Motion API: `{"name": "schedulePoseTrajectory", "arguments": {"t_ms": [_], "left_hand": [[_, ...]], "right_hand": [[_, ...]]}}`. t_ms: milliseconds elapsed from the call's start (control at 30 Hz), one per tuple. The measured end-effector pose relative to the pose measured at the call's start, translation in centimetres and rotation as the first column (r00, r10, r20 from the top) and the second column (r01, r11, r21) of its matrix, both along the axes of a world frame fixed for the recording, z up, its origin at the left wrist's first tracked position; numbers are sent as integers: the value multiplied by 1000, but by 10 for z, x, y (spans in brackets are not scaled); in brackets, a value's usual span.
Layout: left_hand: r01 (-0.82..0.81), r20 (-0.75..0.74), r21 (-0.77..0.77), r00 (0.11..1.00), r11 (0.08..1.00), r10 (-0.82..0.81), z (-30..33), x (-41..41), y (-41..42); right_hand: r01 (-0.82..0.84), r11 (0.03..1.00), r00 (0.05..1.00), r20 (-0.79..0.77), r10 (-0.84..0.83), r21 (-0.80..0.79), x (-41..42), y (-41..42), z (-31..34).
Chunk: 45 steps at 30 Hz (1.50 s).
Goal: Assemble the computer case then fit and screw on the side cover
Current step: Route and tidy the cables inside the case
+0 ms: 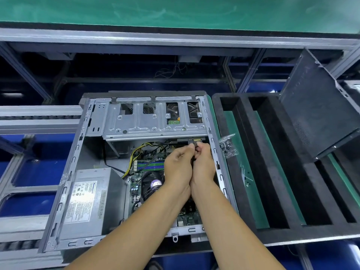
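Note:
The open grey computer case (pixel 78 145) lies on its side in front of me, showing the motherboard (pixel 136 186), the power supply (pixel 91 201) and the metal drive cage (pixel 153 121). Both my hands reach inside, side by side, just below the cage's right end. My left hand (pixel 179 166) and my right hand (pixel 203 162) pinch a small black cable connector (pixel 194 147) between their fingertips, close under the drive's edge connector (pixel 196 140). The dark side cover (pixel 319 106) leans tilted at the far right.
A black foam tray (pixel 272 172) with long slots sits right of the case. A clear bag of screws (pixel 228 146) lies on its left rim. Yellow and black power cables (pixel 136 152) run over the motherboard. Conveyor rails and blue bins lie to the left.

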<state>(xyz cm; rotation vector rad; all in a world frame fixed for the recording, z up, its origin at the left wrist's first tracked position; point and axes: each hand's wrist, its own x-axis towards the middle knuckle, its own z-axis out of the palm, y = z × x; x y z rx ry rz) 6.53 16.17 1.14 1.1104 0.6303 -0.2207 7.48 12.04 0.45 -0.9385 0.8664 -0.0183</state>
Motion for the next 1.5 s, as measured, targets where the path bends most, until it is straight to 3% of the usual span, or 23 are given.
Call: {"name": "schedulePoseTrajectory", "arguments": {"t_ms": [200, 367, 633, 800, 867, 1000, 1133, 1300, 1500], "left_hand": [[-10, -22, -101, 1000, 995, 8, 1, 3, 1], [16, 23, -50, 1000, 999, -15, -2, 2, 3], [22, 40, -33, 999, 999, -21, 0, 5, 4], [59, 49, -17, 997, 998, -58, -4, 6, 6], [89, 56, 5, 994, 996, -89, -5, 7, 9], [148, 40, 37, 988, 988, -149, -5, 7, 11], [234, 70, 127, 967, 964, -244, -6, 5, 10], [214, 69, 78, 973, 974, -219, -5, 5, 10], [249, 99, 262, 954, 932, -283, -6, 8, 9]], "right_hand": [[18, 1000, 1000, 11, -18, 3, 0, 1, 0], [-12, 986, 999, -36, 6, -167, 1, 1, 2], [-19, 980, 998, -66, 6, -196, 1, 4, 3], [-30, 942, 998, -62, 10, -334, 2, 3, -3], [-19, 948, 999, -49, 4, -317, 1, 4, -4], [13, 994, 999, -51, -18, -106, -2, 5, -3], [55, 998, 996, -70, -56, -4, -3, 5, -3], [66, 996, 995, -66, -69, -52, -2, 4, -5], [9, 995, 998, -56, -15, -103, -1, 1, -8]]}}
